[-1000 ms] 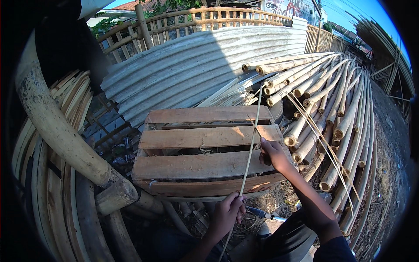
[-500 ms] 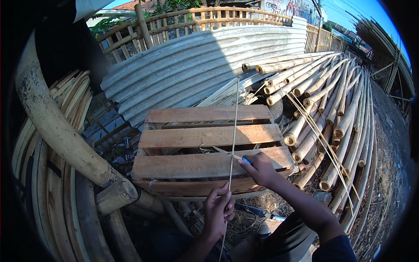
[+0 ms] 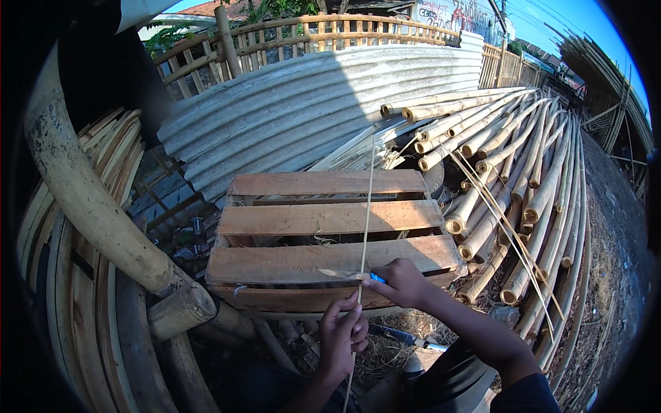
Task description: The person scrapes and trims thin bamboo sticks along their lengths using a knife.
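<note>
My left hand (image 3: 342,333) is closed around a thin bamboo strip (image 3: 368,213), which stands nearly upright and reaches from my lap up past the crate. Just above it, my right hand (image 3: 403,283) grips a knife (image 3: 342,274) by its handle, where a bit of blue shows. The pale blade points left and crosses the strip close over my left fingers, apparently touching it. Behind both hands sits a slatted wooden crate (image 3: 330,218). The lower end of the strip runs down between my arms.
Many bamboo poles (image 3: 492,199) lie stacked at the right, with thin strips (image 3: 509,230) across them. A thick bamboo post (image 3: 103,199) slants close on the left beside split bamboo (image 3: 96,330). Corrugated sheeting (image 3: 275,117) and a bamboo fence (image 3: 330,31) stand behind the crate.
My right hand and the knife have slid down the strip toward my left hand. The strip's top end sits slightly lower. My left hand keeps nearly the same place.
</note>
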The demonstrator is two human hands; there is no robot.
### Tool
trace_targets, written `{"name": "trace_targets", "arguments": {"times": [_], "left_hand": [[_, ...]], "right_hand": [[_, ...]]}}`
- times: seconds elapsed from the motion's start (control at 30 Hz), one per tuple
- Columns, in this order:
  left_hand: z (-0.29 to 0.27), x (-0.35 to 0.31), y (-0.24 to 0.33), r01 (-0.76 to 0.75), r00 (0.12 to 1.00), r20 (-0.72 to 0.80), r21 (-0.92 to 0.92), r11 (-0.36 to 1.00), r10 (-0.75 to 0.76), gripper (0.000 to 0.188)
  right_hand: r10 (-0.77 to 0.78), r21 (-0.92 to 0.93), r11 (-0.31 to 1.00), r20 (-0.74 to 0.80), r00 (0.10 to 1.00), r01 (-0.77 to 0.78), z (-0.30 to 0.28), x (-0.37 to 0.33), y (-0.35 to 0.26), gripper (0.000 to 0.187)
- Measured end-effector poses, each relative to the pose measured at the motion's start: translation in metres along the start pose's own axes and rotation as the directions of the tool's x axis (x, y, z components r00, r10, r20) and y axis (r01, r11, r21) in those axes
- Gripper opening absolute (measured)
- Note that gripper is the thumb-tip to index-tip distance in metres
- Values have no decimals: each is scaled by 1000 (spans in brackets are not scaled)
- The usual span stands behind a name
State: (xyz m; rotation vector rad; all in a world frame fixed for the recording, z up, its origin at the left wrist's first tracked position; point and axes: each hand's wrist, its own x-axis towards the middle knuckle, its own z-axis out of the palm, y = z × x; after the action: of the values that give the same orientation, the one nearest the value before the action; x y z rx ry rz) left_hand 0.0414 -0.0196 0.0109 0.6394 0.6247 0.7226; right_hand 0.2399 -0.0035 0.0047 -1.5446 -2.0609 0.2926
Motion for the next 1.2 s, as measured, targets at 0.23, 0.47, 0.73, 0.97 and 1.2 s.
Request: {"name": "trace_targets", "arguments": {"times": [0.23,0.47,0.73,0.97,1.2], "left_hand": [[12,-12,2,-16,999,30,76,997,14,22],[2,-6,11,56,998,37,35,998,-58,21],[-5,1,9,102,995,18,-45,994,-102,21],[-1,-2,5,163,986,41,-86,983,-160,17],[10,-6,12,257,955,154,-4,966,-254,18]], "right_hand": [[522,270,842,-189,832,-468,-35,15,27,56],[240,161,964,-193,951,-210,-21,13,12,54],[-2,-59,998,-8,1000,2,-10,7,0,57],[477,149,872,-52,877,-466,-24,14,20,57],[133,-210,941,-491,861,-266,-39,6,97,56]]}}
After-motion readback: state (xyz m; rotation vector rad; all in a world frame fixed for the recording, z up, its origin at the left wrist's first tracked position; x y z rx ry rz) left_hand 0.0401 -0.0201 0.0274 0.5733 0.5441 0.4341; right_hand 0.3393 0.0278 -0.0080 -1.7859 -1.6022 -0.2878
